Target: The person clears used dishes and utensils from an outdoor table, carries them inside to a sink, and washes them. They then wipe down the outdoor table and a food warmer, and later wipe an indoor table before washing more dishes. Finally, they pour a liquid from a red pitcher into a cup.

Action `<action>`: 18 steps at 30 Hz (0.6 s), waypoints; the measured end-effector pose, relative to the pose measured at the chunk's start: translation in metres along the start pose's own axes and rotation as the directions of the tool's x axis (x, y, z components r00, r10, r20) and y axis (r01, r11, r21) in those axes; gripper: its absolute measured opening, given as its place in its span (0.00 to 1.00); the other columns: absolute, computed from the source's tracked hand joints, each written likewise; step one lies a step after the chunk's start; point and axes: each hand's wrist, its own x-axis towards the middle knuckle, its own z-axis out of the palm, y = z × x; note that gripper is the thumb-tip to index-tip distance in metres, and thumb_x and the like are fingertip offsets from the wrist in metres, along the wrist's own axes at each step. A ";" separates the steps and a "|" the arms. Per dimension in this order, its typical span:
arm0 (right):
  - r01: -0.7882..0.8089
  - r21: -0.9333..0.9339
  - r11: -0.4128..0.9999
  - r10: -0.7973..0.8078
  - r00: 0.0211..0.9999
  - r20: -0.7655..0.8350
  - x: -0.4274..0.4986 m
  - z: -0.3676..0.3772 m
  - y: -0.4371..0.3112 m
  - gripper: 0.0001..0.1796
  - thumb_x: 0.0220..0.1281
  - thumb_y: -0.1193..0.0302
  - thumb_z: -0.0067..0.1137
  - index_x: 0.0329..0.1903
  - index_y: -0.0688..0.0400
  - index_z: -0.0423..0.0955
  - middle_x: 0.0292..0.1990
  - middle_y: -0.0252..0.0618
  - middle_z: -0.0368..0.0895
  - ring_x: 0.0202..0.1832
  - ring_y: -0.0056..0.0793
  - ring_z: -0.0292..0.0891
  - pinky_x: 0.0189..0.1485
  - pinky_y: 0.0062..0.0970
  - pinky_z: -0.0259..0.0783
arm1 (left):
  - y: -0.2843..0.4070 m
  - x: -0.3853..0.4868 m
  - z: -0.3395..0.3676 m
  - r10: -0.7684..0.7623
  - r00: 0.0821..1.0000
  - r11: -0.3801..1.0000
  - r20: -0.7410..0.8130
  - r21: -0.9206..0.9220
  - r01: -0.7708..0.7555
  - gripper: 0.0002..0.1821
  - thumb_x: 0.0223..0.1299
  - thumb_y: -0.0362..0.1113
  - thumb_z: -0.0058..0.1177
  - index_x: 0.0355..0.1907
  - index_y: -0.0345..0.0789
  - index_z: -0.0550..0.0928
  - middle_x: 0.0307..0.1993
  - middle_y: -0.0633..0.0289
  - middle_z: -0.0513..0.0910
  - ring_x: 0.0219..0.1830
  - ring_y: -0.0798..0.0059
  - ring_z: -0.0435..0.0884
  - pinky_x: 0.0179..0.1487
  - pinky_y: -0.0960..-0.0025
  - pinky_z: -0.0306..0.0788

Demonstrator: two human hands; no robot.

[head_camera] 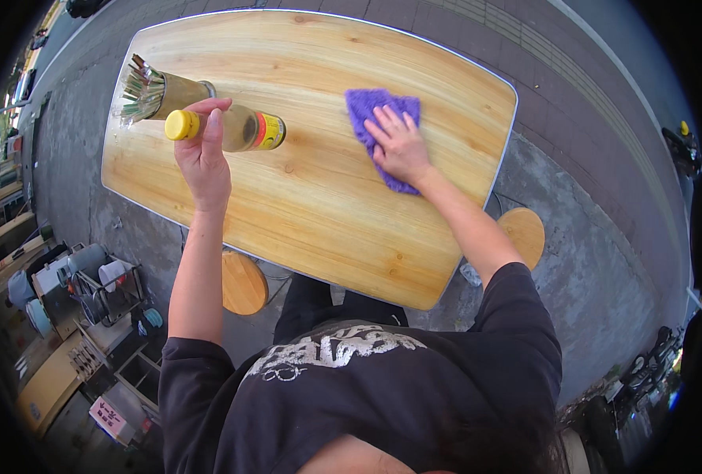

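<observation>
My left hand (204, 157) grips a glass bottle (241, 129) by its neck, just below the yellow cap. The bottle has a red and yellow label near its base and dark residue inside; whether its base touches the table cannot be told. Under my right hand (399, 145) a fluffy purple cloth (363, 106) is pressed against the wood-grain tabletop (327, 225), with the fingers spread over it. Beyond the left hand is a cylindrical holder (182, 95) full of wrapped chopsticks (141, 95), partly hidden by that hand.
A pale metal-like edging runs round the table. Round wooden stools stand at its near side (244, 283) and right end (524, 237). A metal rack with tubs (105, 278) and a pink sign with writing (108, 416) are at lower left. Paving lies beyond the table.
</observation>
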 end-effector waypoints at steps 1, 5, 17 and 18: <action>-0.132 -0.165 0.977 0.120 0.989 -0.085 -0.001 -0.019 0.061 0.25 0.51 0.64 0.50 0.56 0.50 0.72 0.61 0.45 0.68 0.63 0.40 0.62 0.63 0.48 0.56 | -0.011 0.007 0.016 -0.012 0.999 1.000 0.039 -0.028 0.013 0.08 0.64 0.34 0.51 0.41 0.33 0.76 0.38 0.65 0.80 0.42 0.84 0.73 0.52 0.77 0.63; -0.494 -0.405 0.769 0.399 0.867 -0.300 -0.076 -0.066 0.169 0.26 0.55 0.63 0.49 0.59 0.52 0.69 0.62 0.45 0.66 0.65 0.42 0.60 0.63 0.51 0.57 | -0.049 0.021 0.079 -0.038 0.987 0.989 0.154 -0.138 0.060 0.08 0.63 0.36 0.54 0.40 0.34 0.76 0.37 0.67 0.79 0.40 0.84 0.73 0.49 0.79 0.64; -0.360 -0.072 0.930 0.367 0.905 0.215 -0.129 0.003 -0.213 0.36 0.47 0.58 0.55 0.62 0.58 0.65 0.67 0.55 0.54 0.70 0.51 0.46 0.66 0.58 0.43 | -0.072 0.029 0.117 0.171 0.954 0.972 0.247 0.117 -0.204 0.16 0.45 0.34 0.63 0.34 0.33 0.73 0.31 0.52 0.77 0.36 0.52 0.75 0.39 0.58 0.70; -0.332 -0.048 0.942 0.334 0.910 0.247 -0.107 0.011 -0.228 0.36 0.47 0.57 0.56 0.61 0.57 0.66 0.67 0.54 0.54 0.70 0.51 0.46 0.66 0.58 0.44 | -0.074 0.029 0.117 0.169 0.955 0.971 0.243 0.125 -0.204 0.16 0.44 0.34 0.64 0.34 0.33 0.73 0.31 0.52 0.77 0.36 0.52 0.75 0.39 0.58 0.70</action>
